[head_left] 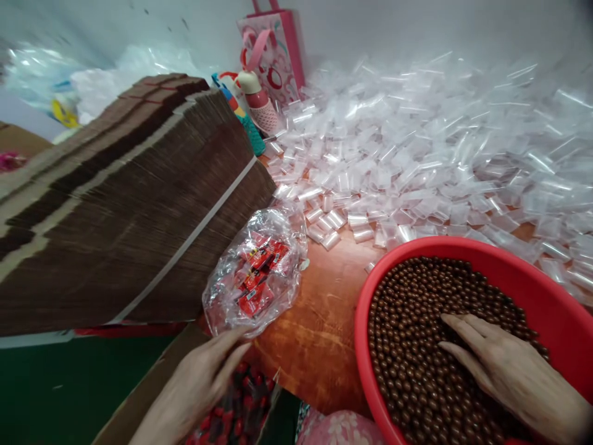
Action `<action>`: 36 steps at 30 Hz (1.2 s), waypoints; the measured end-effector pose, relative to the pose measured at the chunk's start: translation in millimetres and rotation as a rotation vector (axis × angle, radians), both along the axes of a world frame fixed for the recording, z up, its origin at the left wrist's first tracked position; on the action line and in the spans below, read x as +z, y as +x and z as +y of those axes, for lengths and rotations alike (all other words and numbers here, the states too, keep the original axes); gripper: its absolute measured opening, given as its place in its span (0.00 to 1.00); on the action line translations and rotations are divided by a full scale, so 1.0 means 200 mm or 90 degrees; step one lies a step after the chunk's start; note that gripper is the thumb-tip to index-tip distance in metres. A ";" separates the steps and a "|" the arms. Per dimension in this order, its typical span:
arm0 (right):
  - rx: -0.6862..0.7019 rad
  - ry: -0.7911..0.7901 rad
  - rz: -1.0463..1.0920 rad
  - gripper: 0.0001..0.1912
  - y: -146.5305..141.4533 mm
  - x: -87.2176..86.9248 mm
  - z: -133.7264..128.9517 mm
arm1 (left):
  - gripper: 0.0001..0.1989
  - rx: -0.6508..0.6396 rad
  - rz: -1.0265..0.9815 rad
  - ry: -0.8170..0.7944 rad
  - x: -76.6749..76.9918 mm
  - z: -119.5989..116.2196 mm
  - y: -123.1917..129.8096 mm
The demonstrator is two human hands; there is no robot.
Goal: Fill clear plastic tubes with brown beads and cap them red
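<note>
My right hand [500, 364] rests on small glossy brown balls [417, 327] in a big red plastic basin [364, 315]. Its thumb and fingers are stretched out and apart, with the fingertips touching the balls. On the left, my left hand [199, 377] hovers over a cardboard box [139, 395] of small red and dark packed pieces [236, 408]. Thumb and index finger point forward with a gap between them, and nothing shows in them. Just beyond its fingertips lies a clear plastic bag [217, 290] with several red printed sachets [257, 275] inside.
Many clear, flattened plastic sleeves [417, 142] are heaped along the back and right of the brown tabletop [319, 334]. A thick strapped stack of brown cardboard [152, 204] leans at left. Behind stand a pink bottle [259, 102] and a pink gift bag [290, 55].
</note>
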State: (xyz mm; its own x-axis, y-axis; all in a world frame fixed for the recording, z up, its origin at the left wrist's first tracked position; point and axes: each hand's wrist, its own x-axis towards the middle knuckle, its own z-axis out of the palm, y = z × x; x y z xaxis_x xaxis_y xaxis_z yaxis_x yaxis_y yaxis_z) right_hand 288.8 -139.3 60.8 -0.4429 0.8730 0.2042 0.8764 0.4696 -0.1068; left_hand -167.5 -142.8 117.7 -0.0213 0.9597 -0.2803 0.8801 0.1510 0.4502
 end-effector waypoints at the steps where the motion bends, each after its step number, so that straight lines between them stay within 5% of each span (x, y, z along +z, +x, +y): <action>1: 0.000 0.001 0.000 0.25 0.00 0.00 0.00 | 0.18 -0.065 -0.026 0.010 -0.01 0.09 0.11; 3: -0.001 0.001 0.002 0.24 0.00 0.00 0.01 | 0.18 -0.193 -0.062 0.070 -0.06 0.31 0.34; 5: -0.004 0.001 0.000 0.24 0.00 0.01 0.02 | 0.15 -0.232 -0.015 0.200 -0.16 0.54 0.53; 10: -0.014 0.008 -0.021 0.25 -0.03 0.04 0.03 | 0.13 -0.109 0.053 0.262 -0.45 0.91 0.72; 14: -0.022 -0.001 -0.015 0.27 -0.03 0.04 0.03 | 0.09 -0.122 0.022 0.255 -0.54 0.87 0.73; 20: -0.041 -0.054 0.065 0.20 -0.04 0.06 0.03 | 0.07 -0.161 -0.163 0.222 -0.57 0.68 0.76; 23: -0.012 -0.103 0.144 0.17 -0.07 0.13 0.04 | 0.11 -0.142 -0.279 0.209 -0.52 0.65 0.74; 27: 0.043 -0.166 0.223 0.17 -0.12 0.30 0.12 | 0.16 -0.142 -0.473 0.174 -0.30 0.60 0.71; 32: 0.175 -0.287 0.354 0.33 -0.20 0.49 0.32 | 0.15 -0.218 -0.820 -0.112 0.01 0.50 0.80; 36: 0.263 -0.409 0.533 0.27 -0.26 0.52 0.38 | 0.15 -0.281 -0.898 -0.350 0.08 0.46 0.93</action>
